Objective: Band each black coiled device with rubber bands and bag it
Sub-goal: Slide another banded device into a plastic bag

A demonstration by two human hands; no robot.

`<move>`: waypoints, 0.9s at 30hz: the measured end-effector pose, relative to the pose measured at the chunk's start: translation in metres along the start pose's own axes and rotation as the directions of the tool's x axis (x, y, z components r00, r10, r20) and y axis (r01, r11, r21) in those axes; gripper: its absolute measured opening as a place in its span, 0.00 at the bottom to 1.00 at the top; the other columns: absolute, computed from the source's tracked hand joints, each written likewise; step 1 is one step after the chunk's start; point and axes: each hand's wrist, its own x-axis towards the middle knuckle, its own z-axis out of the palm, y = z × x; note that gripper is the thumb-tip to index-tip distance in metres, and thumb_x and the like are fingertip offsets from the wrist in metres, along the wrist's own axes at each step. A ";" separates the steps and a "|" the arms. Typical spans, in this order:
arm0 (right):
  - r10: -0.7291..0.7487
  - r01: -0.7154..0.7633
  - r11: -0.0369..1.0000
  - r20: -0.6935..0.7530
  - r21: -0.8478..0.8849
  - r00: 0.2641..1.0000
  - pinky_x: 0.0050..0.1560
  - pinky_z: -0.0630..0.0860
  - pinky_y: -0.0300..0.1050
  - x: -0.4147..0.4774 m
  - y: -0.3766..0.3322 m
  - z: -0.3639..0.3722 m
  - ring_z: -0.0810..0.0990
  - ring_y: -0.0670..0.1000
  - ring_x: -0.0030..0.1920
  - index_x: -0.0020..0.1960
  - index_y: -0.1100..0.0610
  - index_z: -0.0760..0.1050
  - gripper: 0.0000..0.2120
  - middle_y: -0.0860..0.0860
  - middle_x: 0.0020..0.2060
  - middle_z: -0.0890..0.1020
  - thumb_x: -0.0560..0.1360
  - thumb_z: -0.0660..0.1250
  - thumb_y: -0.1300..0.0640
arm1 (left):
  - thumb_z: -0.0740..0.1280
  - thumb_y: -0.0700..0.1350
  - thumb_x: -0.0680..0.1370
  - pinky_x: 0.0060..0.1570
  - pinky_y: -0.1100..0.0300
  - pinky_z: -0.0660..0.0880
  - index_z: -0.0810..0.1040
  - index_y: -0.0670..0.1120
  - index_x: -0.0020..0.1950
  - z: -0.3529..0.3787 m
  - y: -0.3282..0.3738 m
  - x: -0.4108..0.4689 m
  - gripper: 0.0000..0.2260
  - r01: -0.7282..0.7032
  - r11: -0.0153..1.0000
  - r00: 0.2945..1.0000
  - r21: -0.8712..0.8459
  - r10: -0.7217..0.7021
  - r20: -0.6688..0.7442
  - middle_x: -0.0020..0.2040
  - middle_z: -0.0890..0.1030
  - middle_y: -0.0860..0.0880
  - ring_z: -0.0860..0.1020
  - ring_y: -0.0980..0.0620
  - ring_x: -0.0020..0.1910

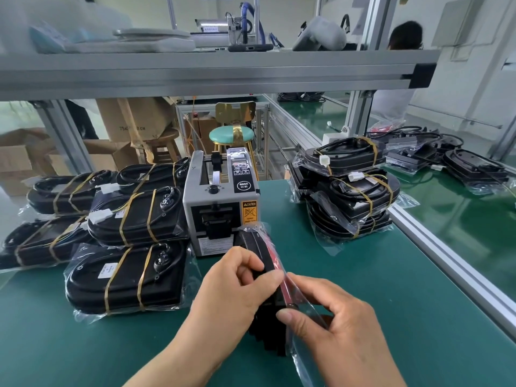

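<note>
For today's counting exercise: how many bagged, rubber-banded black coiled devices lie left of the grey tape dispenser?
5 bagged black coiled devices: back left, back middle, centre, far left, front. More may be hidden underneath.

The left hand (pixel 237 286) comes in from seven o'clock, fingers curled, thumb and forefinger pinching the upright black coiled device (pixel 255 244). The right hand (pixel 335 325) enters from five o'clock, thumb against bent fingers, pinching the clear plastic bag (pixel 275 256).

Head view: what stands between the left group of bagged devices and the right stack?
A grey tape dispenser, standing on the green mat; the head view shows it plainly.
</note>
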 end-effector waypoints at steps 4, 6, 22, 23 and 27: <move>0.036 -0.036 0.999 0.001 0.025 0.999 0.47 0.71 0.23 -0.001 -0.003 -0.003 0.80 0.32 0.49 0.54 0.40 0.83 0.19 0.31 0.45 0.83 0.64 0.79 0.48 | 0.74 0.65 0.55 0.38 0.68 0.72 0.76 0.66 0.48 -0.007 -0.007 -0.008 0.23 -0.045 0.999 0.992 0.029 0.041 0.120 0.37 0.73 0.64 0.69 0.63 0.34; 0.066 -0.067 0.998 0.128 0.004 0.990 0.49 0.72 0.25 0.004 -0.007 -0.013 0.81 0.33 0.49 0.52 0.37 0.82 0.16 0.32 0.45 0.84 0.66 0.78 0.47 | 0.74 0.64 0.54 0.41 0.67 0.72 0.77 0.66 0.49 -0.010 -0.008 -0.008 0.24 -0.042 0.999 0.989 0.026 0.038 0.140 0.38 0.73 0.64 0.70 0.64 0.36; 0.039 0.052 0.864 0.169 -0.500 0.985 0.37 0.68 0.44 0.146 -0.024 0.035 0.75 0.50 0.37 0.34 0.53 0.70 0.14 0.48 0.33 0.77 0.78 0.66 0.51 | 0.75 0.63 0.52 0.36 0.70 0.70 0.77 0.57 0.48 -0.021 0.006 0.001 0.27 0.017 0.993 0.972 0.115 -0.044 0.231 0.40 0.73 0.57 0.68 0.62 0.31; 0.097 -0.030 0.916 0.149 -0.400 0.984 0.36 0.68 0.44 0.148 -0.022 0.033 0.74 0.50 0.36 0.35 0.56 0.72 0.14 0.49 0.33 0.77 0.78 0.65 0.53 | 0.75 0.63 0.53 0.36 0.70 0.70 0.77 0.57 0.48 -0.022 0.006 0.001 0.27 0.021 0.992 0.970 0.122 -0.050 0.239 0.40 0.73 0.57 0.68 0.62 0.31; 0.232 -0.220 0.967 0.092 -0.128 0.968 0.41 0.71 0.46 0.142 -0.014 0.031 0.74 0.50 0.37 0.39 0.56 0.73 0.10 0.50 0.34 0.77 0.78 0.63 0.55 | 0.76 0.63 0.54 0.37 0.69 0.70 0.77 0.58 0.47 -0.023 0.010 0.000 0.25 0.030 0.991 0.963 0.134 -0.065 0.263 0.40 0.73 0.58 0.68 0.61 0.32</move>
